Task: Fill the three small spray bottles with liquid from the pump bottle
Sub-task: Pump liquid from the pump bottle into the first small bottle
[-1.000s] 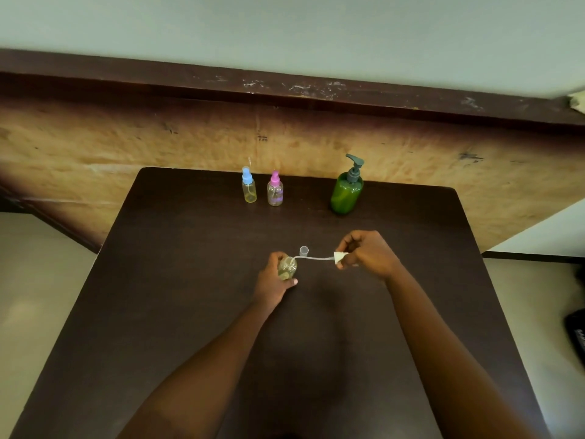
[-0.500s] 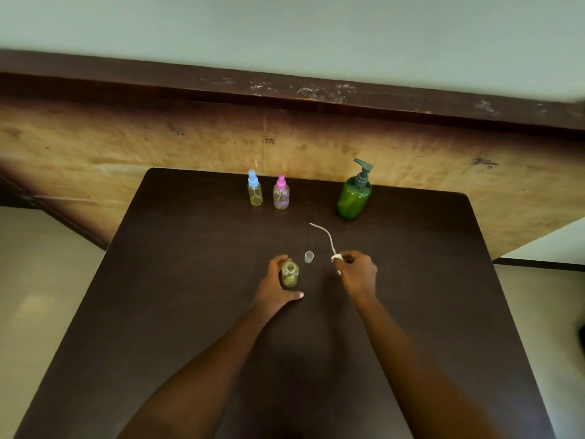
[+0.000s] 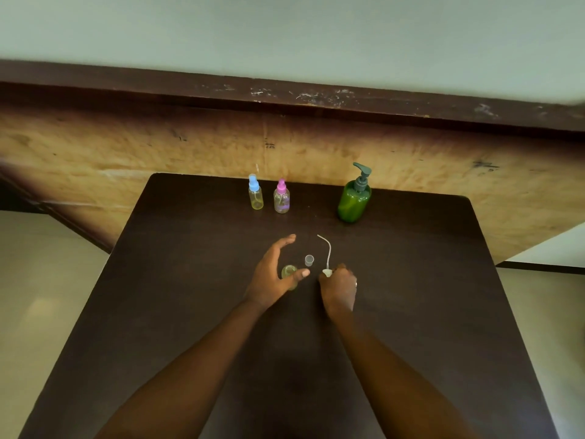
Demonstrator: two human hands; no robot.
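1. Near the middle of the dark table (image 3: 190, 280), a small uncapped spray bottle (image 3: 288, 272) is standing upright, its open mouth facing up and its body looking yellowish-green.
2. Around it the left hand (image 3: 272, 275) is arching in a wide, loose C. Its fingers (image 3: 285, 242) are reaching out almost straight past the far side of the bottle, apart from it, while the thumb is crossing in front of the bottle's near right side. Whether the thumb is actually touching the bottle cannot be told, and the hand is gripping nothing.
3. Just right of the bottle, the right hand (image 3: 338, 288) is sitting low over the table with its fingers curled tight, pinching a white spray head (image 3: 327, 273) at its far left corner. A ring is showing on one finger.
4. From that spray head a thin dip tube (image 3: 329, 253) is rising and bending away toward the far left, its tip hanging free and touching nothing.
5. Between the two hands and slightly farther off, a tiny clear cap (image 3: 309, 260) is sitting on the table, near the thumb and the tube but touching neither.
6. Along the far edge, a blue-topped spray bottle (image 3: 255, 193) and a pink-topped spray bottle (image 3: 281, 198) are standing side by side with their tops on. The green pump bottle (image 3: 354, 201) is standing upright to their right, well apart from both hands.
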